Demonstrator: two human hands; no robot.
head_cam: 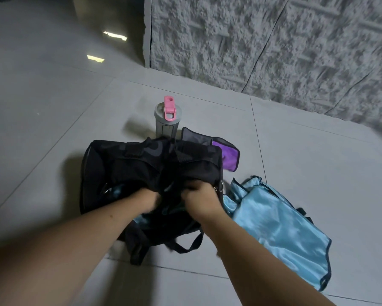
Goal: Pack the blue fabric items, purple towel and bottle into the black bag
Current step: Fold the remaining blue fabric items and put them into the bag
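Note:
The black bag (141, 164) lies on the tiled floor in the middle of the view. My left hand (149, 198) and my right hand (202, 198) both grip the bag's black fabric at its near opening, side by side. A bit of blue fabric (141, 219) shows inside the opening below my wrists. A shiny blue fabric item (280, 230) lies flat on the floor just right of the bag. The purple towel (228, 156) lies behind the bag's right end, partly hidden. The grey bottle (167, 123) with a pink lid stands upright behind the bag.
A rough grey stone wall (274, 40) runs along the back right. Bare floor tiles (42, 118) spread to the left and front. A black strap (185, 246) of the bag loops on the floor near me.

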